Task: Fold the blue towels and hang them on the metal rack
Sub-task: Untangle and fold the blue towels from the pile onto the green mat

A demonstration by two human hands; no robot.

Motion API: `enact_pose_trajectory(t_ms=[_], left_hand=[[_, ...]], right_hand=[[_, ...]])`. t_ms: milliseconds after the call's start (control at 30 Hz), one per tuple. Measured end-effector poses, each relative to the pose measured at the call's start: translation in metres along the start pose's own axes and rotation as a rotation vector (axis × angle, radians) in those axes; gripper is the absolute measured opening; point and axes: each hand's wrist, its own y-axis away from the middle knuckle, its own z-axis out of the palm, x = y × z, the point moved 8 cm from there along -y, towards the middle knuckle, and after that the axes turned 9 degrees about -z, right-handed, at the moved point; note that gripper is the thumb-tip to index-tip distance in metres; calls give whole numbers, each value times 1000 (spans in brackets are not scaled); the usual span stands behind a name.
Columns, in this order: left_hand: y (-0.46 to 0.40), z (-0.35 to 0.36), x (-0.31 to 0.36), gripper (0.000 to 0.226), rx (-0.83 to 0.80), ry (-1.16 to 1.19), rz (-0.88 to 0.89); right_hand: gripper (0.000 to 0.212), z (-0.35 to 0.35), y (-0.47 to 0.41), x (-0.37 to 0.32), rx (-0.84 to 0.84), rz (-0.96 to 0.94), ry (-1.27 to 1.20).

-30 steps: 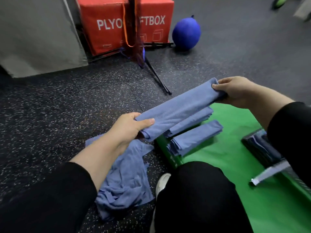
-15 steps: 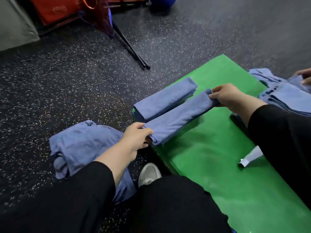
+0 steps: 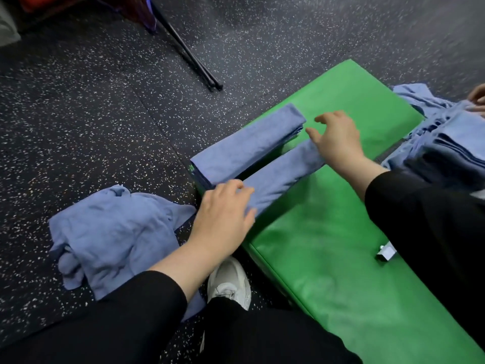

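Two folded blue towels lie side by side on the green mat (image 3: pixel 328 258). The far folded towel (image 3: pixel 249 145) rests at the mat's left corner. The near folded towel (image 3: pixel 278 174) lies just beside it. My left hand (image 3: pixel 223 214) rests flat on its near end with fingers spread. My right hand (image 3: pixel 336 137) hovers over its far end, fingers apart and lifted, holding nothing. A heap of unfolded blue towels (image 3: pixel 112 232) sits on the floor to the left. No metal rack is clearly in view.
A stack of blue towels (image 3: pixel 446 143) lies at the right edge, with another person's hand (image 3: pixel 477 99) on it. Black rods (image 3: pixel 194 64) slant across the speckled floor. A small metal piece (image 3: pixel 385 253) sits on the mat. My white shoe (image 3: pixel 228 282) is beside the mat.
The towel I held between both hands has been laid on the mat beside the other folded one. Both hands have let go of its ends and opened.
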Motion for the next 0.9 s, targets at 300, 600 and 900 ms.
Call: enact_pose_trajectory(t_ms=[300,600,900], left_hand=[[15,51,-1,73,-401,-433,192],[19,24,-12,56,-378,-296,155],[53,-85,-125,19,-35,-214,-120]], right_hand=[[77,70,73,-50,-297,-174,167],[71,54,74,-57,-261,-214,129],[24,-35,85,-275,-116,-649,-273]])
